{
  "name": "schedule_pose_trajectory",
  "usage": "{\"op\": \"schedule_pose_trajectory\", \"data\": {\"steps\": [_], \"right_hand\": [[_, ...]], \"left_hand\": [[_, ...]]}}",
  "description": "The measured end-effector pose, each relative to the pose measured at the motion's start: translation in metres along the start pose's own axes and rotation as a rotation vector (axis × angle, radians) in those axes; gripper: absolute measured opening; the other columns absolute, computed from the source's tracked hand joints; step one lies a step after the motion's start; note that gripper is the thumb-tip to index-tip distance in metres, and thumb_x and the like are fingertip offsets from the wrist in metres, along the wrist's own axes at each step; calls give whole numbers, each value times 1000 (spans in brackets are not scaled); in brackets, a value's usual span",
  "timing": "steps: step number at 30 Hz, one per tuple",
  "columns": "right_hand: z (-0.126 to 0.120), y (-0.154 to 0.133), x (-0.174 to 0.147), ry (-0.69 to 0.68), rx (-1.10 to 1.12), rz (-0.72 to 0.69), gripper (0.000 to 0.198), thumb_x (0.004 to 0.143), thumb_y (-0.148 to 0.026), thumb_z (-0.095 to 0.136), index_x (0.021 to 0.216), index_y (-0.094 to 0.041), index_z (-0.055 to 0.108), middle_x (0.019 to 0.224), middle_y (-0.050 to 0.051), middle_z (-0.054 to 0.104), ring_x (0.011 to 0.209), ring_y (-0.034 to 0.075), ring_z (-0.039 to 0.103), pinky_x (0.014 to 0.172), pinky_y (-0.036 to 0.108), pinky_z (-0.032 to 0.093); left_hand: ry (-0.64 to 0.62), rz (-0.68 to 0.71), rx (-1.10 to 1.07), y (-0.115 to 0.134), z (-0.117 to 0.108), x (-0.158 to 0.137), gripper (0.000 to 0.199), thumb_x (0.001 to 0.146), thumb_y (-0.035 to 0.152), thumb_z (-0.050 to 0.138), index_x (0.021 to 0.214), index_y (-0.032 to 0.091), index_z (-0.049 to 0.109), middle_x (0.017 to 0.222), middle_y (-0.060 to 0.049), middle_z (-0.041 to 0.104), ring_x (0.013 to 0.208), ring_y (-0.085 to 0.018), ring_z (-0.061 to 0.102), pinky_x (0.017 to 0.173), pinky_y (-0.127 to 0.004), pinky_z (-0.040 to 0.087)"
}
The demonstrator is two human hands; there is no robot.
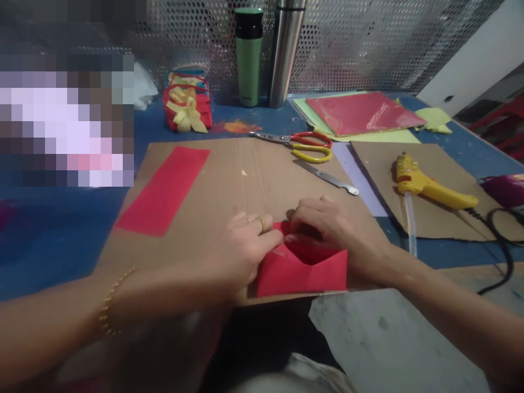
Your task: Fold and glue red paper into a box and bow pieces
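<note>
A red felt or paper pouch (303,278), shaped like a small open box, stands at the near edge of a cardboard sheet (221,185). My left hand (249,243) has its fingers closed on the pouch's left rim. Across from it, my right hand (323,221) curls over the back rim, its fingertips pinching the red material close to the left fingers. Part of the pouch's back wall is hidden by the hands. A flat red strip (164,191) lies on the cardboard to the left.
Scissors (311,146) and a metal blade (327,179) lie beyond my hands. A yellow glue gun (434,188) with a black cord rests on cardboard at right. Behind stand a green tumbler (249,65), a steel flask (285,60), a bow-trimmed red item (188,103) and coloured sheets (364,112).
</note>
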State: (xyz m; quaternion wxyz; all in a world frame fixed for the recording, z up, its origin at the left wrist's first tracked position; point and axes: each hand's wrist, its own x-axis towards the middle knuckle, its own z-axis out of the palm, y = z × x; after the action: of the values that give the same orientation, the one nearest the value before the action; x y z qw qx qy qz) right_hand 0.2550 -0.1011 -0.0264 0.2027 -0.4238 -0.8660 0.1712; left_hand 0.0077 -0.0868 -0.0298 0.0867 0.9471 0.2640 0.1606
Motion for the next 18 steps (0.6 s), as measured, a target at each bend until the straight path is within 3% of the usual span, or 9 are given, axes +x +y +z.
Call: {"op": "schedule_pose_trajectory", "data": {"steps": [11,14,18], "right_hand": [[-6,5,-11,61,-12,-73,24,108,-31,56,92,-24,73,91,7,76,82,21,67,76,37,42],[-23,-2,-29,138,-46,-3,21,107,-29,59,93,-25,74,89,7,76,80,21,69,77,37,46],[-55,9,-63,360,-244,172,22,106,-31,59,91,-27,74,84,6,75,79,22,69,76,37,50]], "left_hand": [[82,90,20,1,2,-8,24,103,32,55,105,17,74,108,-13,73,92,-26,62,82,-41,43],[145,123,-3,-1,1,-9,24,104,26,53,110,17,75,108,-14,74,94,-26,64,82,-41,47],[229,115,-47,-12,9,-15,39,105,22,48,134,24,73,106,-11,72,92,-26,65,80,-39,50]]}}
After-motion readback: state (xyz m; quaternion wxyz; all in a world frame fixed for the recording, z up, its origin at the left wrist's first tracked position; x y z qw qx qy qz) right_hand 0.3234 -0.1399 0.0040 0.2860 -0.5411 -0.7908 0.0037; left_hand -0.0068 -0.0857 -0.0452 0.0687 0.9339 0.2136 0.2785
